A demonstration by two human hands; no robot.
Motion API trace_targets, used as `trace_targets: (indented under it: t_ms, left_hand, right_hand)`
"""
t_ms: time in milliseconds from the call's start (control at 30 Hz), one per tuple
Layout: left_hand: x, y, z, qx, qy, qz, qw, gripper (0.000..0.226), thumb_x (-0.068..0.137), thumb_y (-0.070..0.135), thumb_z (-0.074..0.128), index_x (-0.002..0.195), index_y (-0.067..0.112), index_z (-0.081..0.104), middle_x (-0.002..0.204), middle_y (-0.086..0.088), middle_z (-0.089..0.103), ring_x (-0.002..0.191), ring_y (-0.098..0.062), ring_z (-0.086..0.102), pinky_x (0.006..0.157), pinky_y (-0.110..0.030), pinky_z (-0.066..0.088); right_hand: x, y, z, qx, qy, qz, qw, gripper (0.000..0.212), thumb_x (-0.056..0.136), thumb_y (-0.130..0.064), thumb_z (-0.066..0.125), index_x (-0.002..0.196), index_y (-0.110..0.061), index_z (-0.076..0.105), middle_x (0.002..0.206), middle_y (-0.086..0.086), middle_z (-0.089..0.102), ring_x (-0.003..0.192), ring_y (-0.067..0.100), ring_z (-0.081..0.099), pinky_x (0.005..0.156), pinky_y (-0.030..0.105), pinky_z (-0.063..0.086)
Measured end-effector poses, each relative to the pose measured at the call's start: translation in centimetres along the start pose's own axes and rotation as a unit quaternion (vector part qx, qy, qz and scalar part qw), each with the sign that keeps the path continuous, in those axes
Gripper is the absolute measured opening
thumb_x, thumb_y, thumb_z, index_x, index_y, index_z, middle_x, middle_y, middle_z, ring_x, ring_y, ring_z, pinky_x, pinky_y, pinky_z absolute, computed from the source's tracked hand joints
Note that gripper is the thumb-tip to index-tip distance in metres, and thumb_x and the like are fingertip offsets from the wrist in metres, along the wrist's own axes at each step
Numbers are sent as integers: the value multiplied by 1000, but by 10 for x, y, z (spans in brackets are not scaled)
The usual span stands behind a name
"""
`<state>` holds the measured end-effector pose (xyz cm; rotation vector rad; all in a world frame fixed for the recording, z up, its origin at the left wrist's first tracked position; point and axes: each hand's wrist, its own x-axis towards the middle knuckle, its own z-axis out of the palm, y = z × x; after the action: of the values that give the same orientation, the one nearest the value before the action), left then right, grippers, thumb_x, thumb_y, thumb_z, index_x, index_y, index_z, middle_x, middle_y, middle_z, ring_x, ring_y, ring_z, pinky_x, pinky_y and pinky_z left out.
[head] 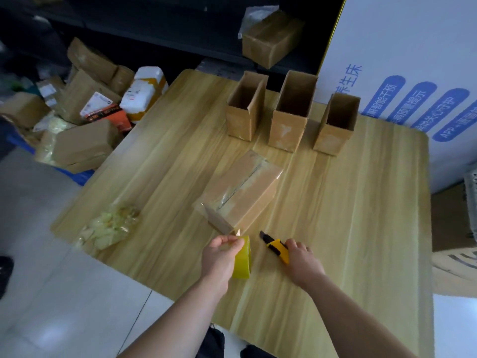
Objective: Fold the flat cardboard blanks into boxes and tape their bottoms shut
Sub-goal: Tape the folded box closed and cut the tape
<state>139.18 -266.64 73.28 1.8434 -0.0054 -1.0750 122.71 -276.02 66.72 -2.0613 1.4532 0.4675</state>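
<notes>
A brown cardboard box (240, 191) lies on its side in the middle of the wooden table (361, 215), with clear tape running along its upper face. Just in front of its near end, my left hand (222, 257) grips a yellow tape roll (242, 259). To the right of the roll, my right hand (300, 259) holds a yellow utility knife (276, 246) whose dark tip points toward the box. Three folded boxes stand upright with open tops at the far side of the table: left (245, 107), middle (291, 112), right (335, 125).
A crumpled heap of used tape scraps (108, 228) lies near the table's left edge. Parcels and boxes are piled on the floor (85, 120) at the left. A white printed board (413, 73) stands behind the table at the right; another box (271, 40) sits on a dark shelf.
</notes>
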Motion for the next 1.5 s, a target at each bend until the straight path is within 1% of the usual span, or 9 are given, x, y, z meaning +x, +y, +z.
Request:
trace_targets:
  t_ms: [167,267,400,833,1033,1233,1300,1367,1500]
  left_hand:
    - [-3,7,-1,-10,-1,4,1000,15,77,16,80,79,16,64,84,-3,66,72,-19,57,63,-28,45]
    - [-2,9,-3,8,0,21,1000,16,75,16,82,81,15,68,83,-1,68,71,-14,60,61,-25,45]
    - [0,13,-6,16,-9,14,1000,17,76,14,81,76,16,64,74,1,64,64,-13,58,50,-22,45]
    - [12,23,-19,108,-53,29,992,17,75,21,82,73,18,65,79,-4,69,73,-21,63,66,-28,48]
    - [16,21,-24,132,-32,45,990,20,72,28,83,79,16,69,80,-3,68,71,-20,61,63,-26,44]
    - [19,21,-21,150,-4,62,987,20,72,23,84,69,20,64,70,2,65,66,-17,59,63,-26,44]
    - [20,21,-20,155,4,66,986,22,71,23,84,68,20,63,69,3,64,64,-16,57,61,-26,43]
    - [21,21,-20,159,4,66,985,22,72,21,83,66,18,62,65,2,62,62,-18,56,57,-25,42]
    - [25,13,-21,181,-2,62,981,25,75,17,80,60,13,60,55,3,56,55,-18,51,43,-17,34]
  right_hand:
    - [-18,-5,-48,33,37,-85,995,27,94,-25,42,119,-20,47,109,4,57,88,31,57,68,34,44]
    - [-34,-13,-90,-16,92,-170,981,29,95,-52,40,105,-28,53,94,-6,59,75,22,58,59,33,46]
    - [-35,-36,-119,-136,88,-222,962,43,93,-64,32,102,-31,57,90,-8,58,76,18,58,64,33,49]
    - [-15,-57,-109,-273,29,-149,950,51,96,-62,32,87,-20,60,75,-4,56,71,19,55,60,30,40]
    - [-2,-16,-47,-98,-16,-71,993,28,100,-35,36,118,-18,52,110,4,51,101,26,52,80,34,44]
    - [-3,-16,-12,-26,31,-20,999,37,98,-24,43,135,-21,42,124,6,48,109,28,53,76,32,43]
    - [-5,-28,-19,60,168,-65,982,40,95,-17,51,135,-19,44,127,8,47,97,31,60,68,35,48]
    - [-7,-46,-35,109,294,-178,933,44,90,-11,59,131,-22,48,132,9,47,86,26,63,59,32,50]
    - [-3,-74,-55,61,268,-342,899,40,94,-29,50,135,-31,52,154,-1,36,87,20,65,61,31,54]
